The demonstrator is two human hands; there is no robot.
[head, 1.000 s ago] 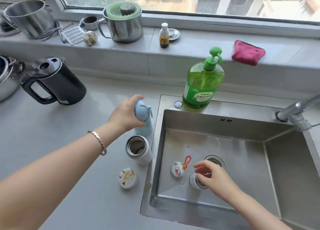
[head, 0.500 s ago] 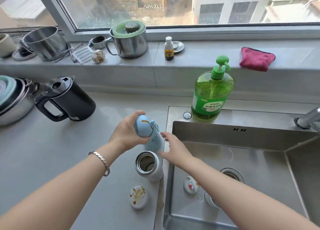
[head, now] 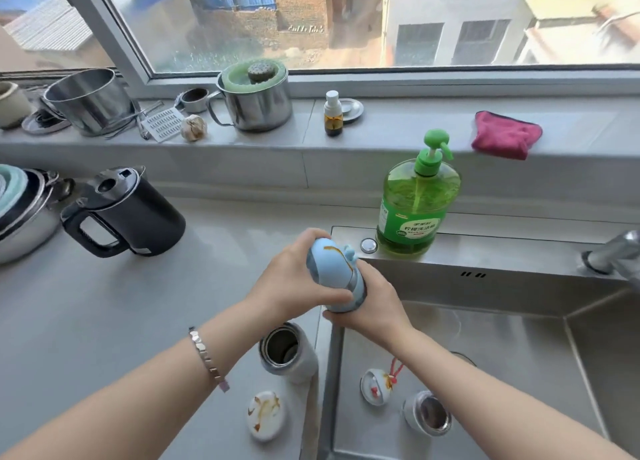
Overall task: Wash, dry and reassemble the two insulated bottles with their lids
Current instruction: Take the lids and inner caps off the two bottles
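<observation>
Head view, and we're looking down at the grey desk (head: 104, 321) with the steel sink (head: 519, 355) set into it. Behind the sink's back rim stands the green soap bottle (head: 417, 213). Now the action: right over the sink's left rim, the blue bottle (head: 337, 276) is up off the desk, both hands on it! Left hand (head: 287, 283) wraps the cap end, right hand (head: 377, 303) curls round the body below. Its long axis runs near upright, cap leaning away and left, so each hand has one end. That looks set for a twist about that axis, cap off. Just left of the sink, the white bottle (head: 289, 354) stands open on the desk, its stained white lid (head: 266, 414) nearer us. Down in the sink lie a strap lid (head: 375, 387) and a steel-lined cap (head: 427, 413), apart.
</observation>
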